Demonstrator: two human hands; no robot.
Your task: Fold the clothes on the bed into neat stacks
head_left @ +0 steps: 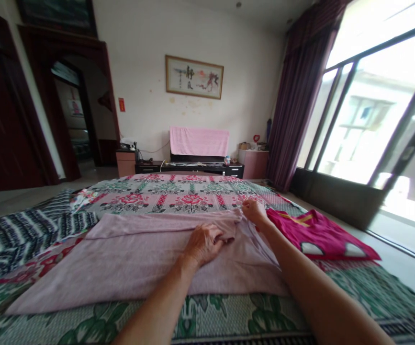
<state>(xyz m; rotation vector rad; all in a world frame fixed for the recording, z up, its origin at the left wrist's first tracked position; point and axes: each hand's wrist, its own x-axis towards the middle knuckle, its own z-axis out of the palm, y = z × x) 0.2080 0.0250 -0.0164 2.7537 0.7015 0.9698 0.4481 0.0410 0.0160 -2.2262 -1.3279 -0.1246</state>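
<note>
A pale pink shirt (121, 258) lies spread sideways on the patterned bed cover, its far edge folded over in a long strip. My left hand (205, 243) rests on it with curled fingers, closed on the cloth beside what looks like a short sleeve (227, 229). Farther off and to the right, my right hand (253, 211) pinches the shirt near its far right corner. Creases run through the fabric below that hand. The fingertips of both hands are partly hidden.
Right of the shirt lies a folded magenta garment (318, 232) with white patches. A black-and-white striped cloth (31, 235) is heaped at the left. The floral cover (189, 189) reaches back towards a low black cabinet (150, 168), where a pink towel (200, 140) drapes over a screen-like object.
</note>
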